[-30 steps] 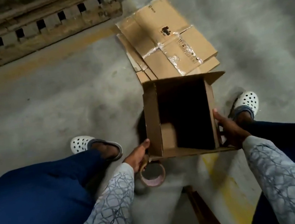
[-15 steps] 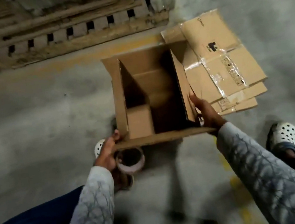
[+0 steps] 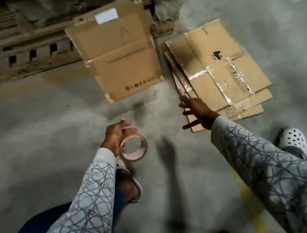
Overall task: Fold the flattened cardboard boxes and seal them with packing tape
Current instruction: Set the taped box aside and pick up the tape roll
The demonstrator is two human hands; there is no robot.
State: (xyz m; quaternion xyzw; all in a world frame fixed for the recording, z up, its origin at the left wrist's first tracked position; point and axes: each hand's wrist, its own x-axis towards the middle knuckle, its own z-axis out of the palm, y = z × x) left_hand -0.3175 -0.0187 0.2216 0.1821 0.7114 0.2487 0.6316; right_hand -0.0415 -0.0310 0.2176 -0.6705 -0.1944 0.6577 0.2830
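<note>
On concrete floor point(image 3: 28, 127), flattened cardboard boxes point(image 3: 219, 68)

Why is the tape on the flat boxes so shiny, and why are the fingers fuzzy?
Head view: light glares off the clear tape on the flattened boxes; the right hand shows blur at its fingers; soft dark shadows lie on the floor.

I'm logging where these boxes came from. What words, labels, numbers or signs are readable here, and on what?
Nothing here reads as words.
White label on the folded box: blank or blurred.
Row of dark symbols along that box's near edge: too small.
Black mark on the flattened boxes: blurred logo.
Printed label under tape there: unreadable.
Reddish print inside the tape roll in the left hand: too blurred.
</note>
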